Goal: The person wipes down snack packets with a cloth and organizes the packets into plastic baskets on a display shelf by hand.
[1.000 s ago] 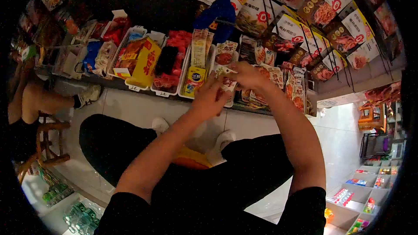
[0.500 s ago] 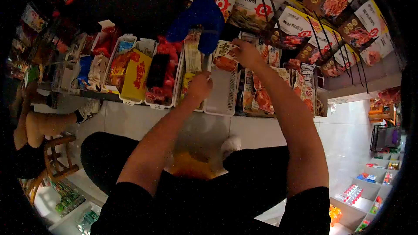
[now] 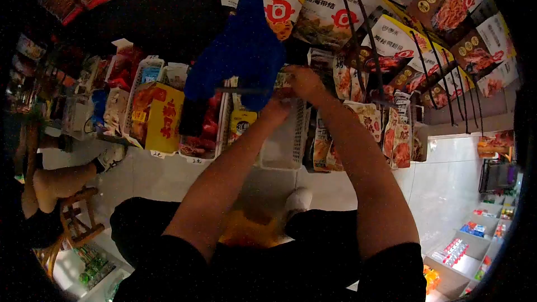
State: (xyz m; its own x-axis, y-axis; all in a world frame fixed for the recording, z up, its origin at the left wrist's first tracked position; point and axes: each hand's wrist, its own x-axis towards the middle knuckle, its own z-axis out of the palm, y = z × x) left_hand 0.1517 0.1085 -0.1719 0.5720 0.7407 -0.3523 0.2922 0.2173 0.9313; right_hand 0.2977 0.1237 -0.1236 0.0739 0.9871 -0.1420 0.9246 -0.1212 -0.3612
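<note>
The left hand (image 3: 275, 111) is over the far half of the white basket (image 3: 281, 148), its fingers bent and reaching toward the right hand; how far they are open, and whether they hold anything, I cannot tell. The packet (image 3: 284, 80) lies at the basket's far end, just beyond the left fingers and at the left side of the right hand (image 3: 306, 85), whose fingers curl down beside it; their grip on it is hidden. Half a second ago the left hand was farther left, by the yellow packet (image 3: 241, 122); now it is close beside the right one. The blue cloth (image 3: 238, 50) looms larger, across the far ends of the baskets to the left. The packet, whose pale front and reddish-brown food picture showed earlier, is now mostly covered, only a small, dim patch visible.
</note>
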